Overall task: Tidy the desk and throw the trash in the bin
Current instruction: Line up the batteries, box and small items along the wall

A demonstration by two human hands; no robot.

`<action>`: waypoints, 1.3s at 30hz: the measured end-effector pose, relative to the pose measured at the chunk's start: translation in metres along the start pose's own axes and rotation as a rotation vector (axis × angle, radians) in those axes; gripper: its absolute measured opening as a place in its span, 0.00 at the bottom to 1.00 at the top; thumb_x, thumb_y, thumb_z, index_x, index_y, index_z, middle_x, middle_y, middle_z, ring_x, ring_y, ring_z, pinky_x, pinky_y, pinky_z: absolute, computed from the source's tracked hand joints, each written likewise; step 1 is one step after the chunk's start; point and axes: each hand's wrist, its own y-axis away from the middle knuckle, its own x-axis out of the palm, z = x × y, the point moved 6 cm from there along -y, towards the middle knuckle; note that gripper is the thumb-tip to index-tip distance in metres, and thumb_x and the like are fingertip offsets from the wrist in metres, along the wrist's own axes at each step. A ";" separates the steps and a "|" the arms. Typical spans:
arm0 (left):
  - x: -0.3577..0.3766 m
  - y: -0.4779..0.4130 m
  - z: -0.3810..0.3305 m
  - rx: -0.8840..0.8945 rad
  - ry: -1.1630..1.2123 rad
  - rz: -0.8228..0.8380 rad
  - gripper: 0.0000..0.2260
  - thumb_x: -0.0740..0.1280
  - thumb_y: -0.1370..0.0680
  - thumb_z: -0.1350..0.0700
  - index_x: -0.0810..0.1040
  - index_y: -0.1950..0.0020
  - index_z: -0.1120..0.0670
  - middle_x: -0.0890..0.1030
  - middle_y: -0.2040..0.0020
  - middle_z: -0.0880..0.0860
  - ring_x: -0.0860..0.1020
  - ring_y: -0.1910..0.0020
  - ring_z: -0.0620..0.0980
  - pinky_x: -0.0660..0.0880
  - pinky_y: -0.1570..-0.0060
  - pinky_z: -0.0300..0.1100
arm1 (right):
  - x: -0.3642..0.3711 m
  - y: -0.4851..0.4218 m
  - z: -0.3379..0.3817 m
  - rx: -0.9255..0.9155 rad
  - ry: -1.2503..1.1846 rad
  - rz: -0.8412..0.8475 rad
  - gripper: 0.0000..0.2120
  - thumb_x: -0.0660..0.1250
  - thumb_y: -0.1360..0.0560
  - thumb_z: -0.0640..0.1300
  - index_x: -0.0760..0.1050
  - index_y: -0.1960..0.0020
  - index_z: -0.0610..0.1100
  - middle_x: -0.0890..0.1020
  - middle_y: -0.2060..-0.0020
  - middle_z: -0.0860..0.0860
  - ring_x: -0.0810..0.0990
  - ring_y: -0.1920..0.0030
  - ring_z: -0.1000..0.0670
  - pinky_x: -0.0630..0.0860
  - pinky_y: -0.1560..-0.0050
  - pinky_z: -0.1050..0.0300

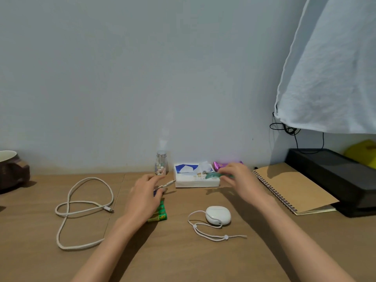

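My right hand (236,176) pinches a crinkled green wrapper (213,175) above the white tissue pack (195,180) at the back of the wooden desk (183,251). A purple wrapper (223,165) lies behind that hand, by the wall. My left hand (144,194) hovers palm down over a green candy pack (160,212), fingers loosely curled; a small blue thing and a cable plug (169,183) show at its fingertips. Whether it grips anything is unclear.
A white cable (81,206) loops on the left. A white earbud case with a lanyard (217,215) lies front of centre. A small jar (161,163), a brown mug (10,169), a spiral notebook (291,186) and a black tray (333,176) ring the desk.
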 end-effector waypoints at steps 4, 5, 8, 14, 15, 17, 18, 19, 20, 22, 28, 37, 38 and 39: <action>0.016 -0.013 -0.027 0.097 0.061 0.007 0.18 0.64 0.22 0.55 0.72 0.32 0.48 0.72 0.33 0.50 0.68 0.33 0.49 0.64 0.36 0.41 | -0.003 0.006 -0.047 0.156 0.245 -0.075 0.10 0.65 0.23 0.49 0.80 0.42 0.52 0.81 0.48 0.53 0.74 0.48 0.48 0.70 0.52 0.53; 0.023 -0.016 -0.034 0.111 0.065 0.029 0.18 0.63 0.22 0.55 0.72 0.31 0.48 0.71 0.32 0.50 0.67 0.33 0.49 0.64 0.36 0.40 | 0.000 0.007 -0.052 0.163 0.290 -0.066 0.10 0.65 0.22 0.49 0.79 0.42 0.53 0.82 0.48 0.53 0.74 0.48 0.48 0.71 0.52 0.53; 0.045 -0.019 -0.049 0.150 0.051 0.121 0.18 0.62 0.21 0.53 0.70 0.30 0.45 0.67 0.28 0.50 0.64 0.29 0.48 0.62 0.32 0.43 | 0.013 0.003 -0.058 0.160 0.333 -0.039 0.10 0.64 0.22 0.49 0.80 0.43 0.54 0.81 0.47 0.53 0.74 0.48 0.48 0.68 0.54 0.54; 0.065 -0.024 -0.057 0.212 -0.156 0.216 0.20 0.57 0.19 0.49 0.63 0.27 0.43 0.58 0.23 0.48 0.53 0.24 0.50 0.52 0.26 0.48 | 0.038 -0.012 -0.066 0.136 0.235 0.006 0.10 0.66 0.23 0.47 0.81 0.44 0.52 0.81 0.49 0.50 0.78 0.47 0.45 0.74 0.53 0.52; 0.066 -0.024 -0.056 0.206 -0.166 0.222 0.20 0.57 0.19 0.48 0.61 0.26 0.42 0.57 0.23 0.48 0.52 0.23 0.50 0.51 0.26 0.47 | 0.039 -0.013 -0.066 0.136 0.191 -0.007 0.10 0.66 0.24 0.46 0.81 0.44 0.51 0.81 0.50 0.49 0.78 0.48 0.45 0.75 0.53 0.52; 0.067 -0.024 -0.052 0.201 -0.179 0.231 0.21 0.56 0.19 0.48 0.60 0.26 0.42 0.56 0.22 0.48 0.51 0.23 0.50 0.50 0.26 0.47 | 0.041 -0.014 -0.067 0.153 0.103 -0.045 0.09 0.68 0.25 0.44 0.82 0.46 0.49 0.81 0.52 0.49 0.79 0.50 0.45 0.75 0.53 0.52; 0.068 -0.023 -0.052 0.201 -0.184 0.233 0.21 0.55 0.19 0.47 0.59 0.26 0.42 0.55 0.22 0.47 0.51 0.23 0.50 0.50 0.26 0.46 | 0.042 -0.014 -0.069 0.168 0.068 -0.066 0.08 0.69 0.26 0.43 0.82 0.47 0.48 0.81 0.53 0.49 0.79 0.51 0.46 0.75 0.53 0.53; 0.068 -0.022 -0.051 0.201 -0.189 0.233 0.21 0.55 0.19 0.47 0.59 0.26 0.41 0.55 0.22 0.47 0.51 0.23 0.50 0.50 0.26 0.46 | 0.041 -0.014 -0.070 0.184 0.037 -0.084 0.08 0.70 0.27 0.42 0.82 0.49 0.47 0.81 0.53 0.50 0.79 0.52 0.47 0.74 0.53 0.54; 0.068 -0.022 -0.051 0.202 -0.195 0.233 0.21 0.55 0.19 0.47 0.59 0.26 0.41 0.55 0.22 0.47 0.52 0.23 0.50 0.51 0.26 0.46 | 0.041 -0.015 -0.071 0.200 0.007 -0.099 0.07 0.71 0.28 0.42 0.82 0.50 0.47 0.81 0.54 0.50 0.80 0.52 0.47 0.74 0.53 0.54; 0.068 -0.022 -0.051 0.204 -0.207 0.233 0.21 0.55 0.19 0.47 0.59 0.26 0.41 0.55 0.22 0.47 0.53 0.24 0.49 0.51 0.26 0.46 | 0.040 -0.015 -0.070 0.212 -0.027 -0.122 0.05 0.72 0.28 0.41 0.82 0.52 0.45 0.81 0.55 0.49 0.80 0.54 0.47 0.75 0.52 0.54; 0.053 -0.021 -0.055 0.223 -0.182 0.188 0.21 0.57 0.19 0.49 0.60 0.26 0.43 0.61 0.24 0.47 0.58 0.26 0.48 0.55 0.26 0.47 | 0.030 -0.006 -0.058 0.213 -0.097 -0.100 0.10 0.72 0.28 0.43 0.82 0.47 0.46 0.83 0.51 0.50 0.81 0.54 0.51 0.78 0.49 0.55; -0.012 0.004 -0.045 0.170 -0.059 0.018 0.15 0.60 0.20 0.50 0.73 0.33 0.45 0.76 0.37 0.45 0.71 0.36 0.47 0.69 0.42 0.42 | 0.001 0.050 0.026 0.005 -0.384 0.310 0.09 0.69 0.26 0.48 0.81 0.46 0.55 0.81 0.50 0.60 0.78 0.49 0.60 0.76 0.49 0.66; -0.016 0.009 -0.045 0.158 -0.037 0.023 0.15 0.60 0.20 0.50 0.74 0.34 0.44 0.78 0.38 0.44 0.72 0.37 0.46 0.70 0.43 0.43 | 0.003 0.057 0.029 -0.003 -0.387 0.348 0.09 0.68 0.25 0.48 0.81 0.46 0.55 0.81 0.49 0.60 0.78 0.49 0.60 0.75 0.48 0.65; -0.018 0.015 -0.047 0.155 -0.012 0.033 0.14 0.60 0.20 0.49 0.75 0.36 0.44 0.79 0.41 0.44 0.73 0.39 0.45 0.71 0.45 0.43 | 0.005 0.064 0.032 -0.013 -0.385 0.368 0.09 0.67 0.24 0.48 0.80 0.45 0.55 0.81 0.49 0.60 0.77 0.48 0.60 0.75 0.47 0.66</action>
